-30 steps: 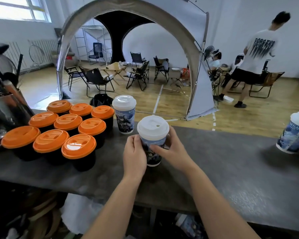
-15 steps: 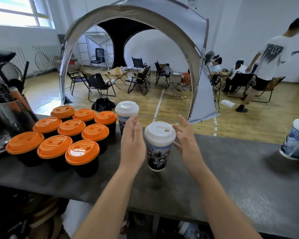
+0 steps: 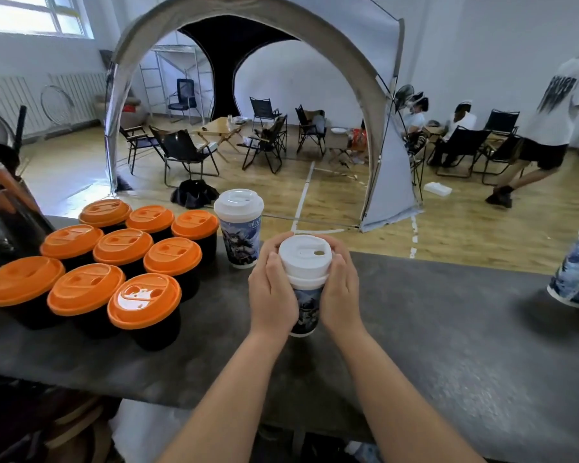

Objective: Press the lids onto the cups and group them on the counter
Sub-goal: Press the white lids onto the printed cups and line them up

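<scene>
Left hand [image 3: 272, 294] and right hand [image 3: 340, 292] gripping printed paper cup [image 3: 304, 314] mid dark counter [image 3: 448, 345], fingers curling over white plastic lid [image 3: 305, 257]. Advise even rim pressure, cup staying upright.

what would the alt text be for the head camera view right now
Both hands, left hand and right hand, wrap their fingers around a white-lidded printed cup standing on a dark counter. To its left stand another white-lidded cup and nine orange-lidded black cups grouped in rows.

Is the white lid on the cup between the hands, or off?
On. The white lid covers the printed cup, gripped by left hand and right hand.
</scene>
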Available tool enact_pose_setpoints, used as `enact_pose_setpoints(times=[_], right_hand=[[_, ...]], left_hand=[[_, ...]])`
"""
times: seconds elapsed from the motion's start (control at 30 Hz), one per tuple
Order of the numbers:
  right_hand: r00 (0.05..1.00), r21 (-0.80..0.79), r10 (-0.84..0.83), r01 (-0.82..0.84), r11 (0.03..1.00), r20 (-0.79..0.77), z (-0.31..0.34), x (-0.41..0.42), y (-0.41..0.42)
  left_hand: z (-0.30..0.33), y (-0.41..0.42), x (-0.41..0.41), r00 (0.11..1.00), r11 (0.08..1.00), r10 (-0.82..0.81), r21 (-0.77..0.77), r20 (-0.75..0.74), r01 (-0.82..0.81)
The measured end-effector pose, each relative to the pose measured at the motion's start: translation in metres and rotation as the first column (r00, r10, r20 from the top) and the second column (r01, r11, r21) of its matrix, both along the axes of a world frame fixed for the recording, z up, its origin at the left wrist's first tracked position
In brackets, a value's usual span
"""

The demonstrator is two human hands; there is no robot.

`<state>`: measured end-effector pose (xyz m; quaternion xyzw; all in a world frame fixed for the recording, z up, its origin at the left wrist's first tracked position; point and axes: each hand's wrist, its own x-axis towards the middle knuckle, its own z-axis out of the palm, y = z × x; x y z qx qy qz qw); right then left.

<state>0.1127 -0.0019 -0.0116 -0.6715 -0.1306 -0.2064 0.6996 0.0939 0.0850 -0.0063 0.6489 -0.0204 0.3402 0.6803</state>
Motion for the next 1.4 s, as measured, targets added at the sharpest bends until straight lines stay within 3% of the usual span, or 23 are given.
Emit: enact_pose_setpoints(times=[0.33, 0.5, 0.67, 0.83, 1.0, 1.2, 1.4], right_hand=[[0.997, 0.172, 0.014, -0.028, 0.985, 0.08, -0.004, 0.005, 0.01], [0.997, 0.131, 0.036, -0.045, 0.99, 0.067, 0.003, -0.003, 0.007], [0.975, 0.11, 0.17, -0.155, 0.982, -0.146, 0.024, -0.002, -0.018], [0.978, 0.105, 0.058, -0.037, 0.994, -0.201, 0.027, -0.012, -0.026], [0.986, 0.18, 0.036, -0.006, 0.984, -0.164, 0.017, -0.028, -0.008], [0.995, 0.222, -0.078, 0.09, 0.971, -0.064, 0.005, -0.024, 0.003], [0.998, 0.256, -0.063, 0.06, 0.965, 0.003, -0.001, -0.016, 0.002]], left_hand=[[-0.002, -0.007, 0.006, 0.997, 0.989, -0.034, -0.139, 0.065, 0.043], [0.004, -0.008, -0.003, 1.0, 0.997, 0.01, -0.076, 0.021, -0.009], [0.009, -0.012, -0.028, 0.99, 0.996, 0.081, 0.049, -0.114, -0.076], [0.012, -0.012, -0.036, 0.974, 0.988, 0.151, 0.057, -0.169, -0.143], [0.007, -0.015, -0.028, 0.986, 0.999, -0.024, -0.045, -0.165, 0.017], [0.005, -0.023, -0.02, 0.993, 0.993, 0.056, -0.098, -0.1, -0.066], [-0.002, -0.029, -0.012, 0.995, 0.977, 0.095, -0.189, -0.01, -0.095]])
